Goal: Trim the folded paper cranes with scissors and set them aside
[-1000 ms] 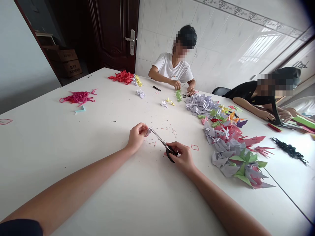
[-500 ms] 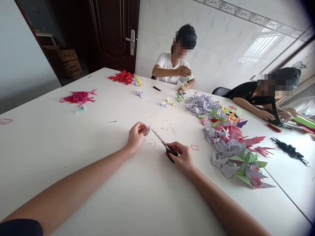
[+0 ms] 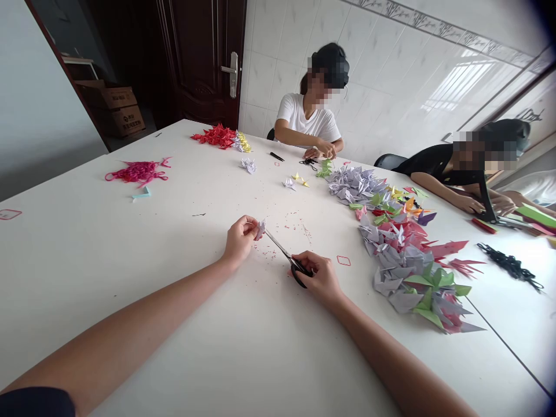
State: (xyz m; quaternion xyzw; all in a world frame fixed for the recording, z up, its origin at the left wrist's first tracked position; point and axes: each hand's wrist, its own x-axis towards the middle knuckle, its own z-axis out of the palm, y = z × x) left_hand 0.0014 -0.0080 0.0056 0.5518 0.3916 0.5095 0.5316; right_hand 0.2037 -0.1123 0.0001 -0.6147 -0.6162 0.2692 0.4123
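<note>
white table (image 3: 226,347) below; seemingly folded paper (image 3: 261,228) juts from left grip (image 3: 240,240).

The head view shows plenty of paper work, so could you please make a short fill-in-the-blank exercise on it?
1. The right hand holds a pair of ____.
2. The left hand holds a small piece of folded ____.
3. From the wearer's seat, the pink cords lie on the table's ____ side.
4. The co-worker nearer the door wears a ____ shirt.

Missing words: scissors; paper; left; white.
</note>
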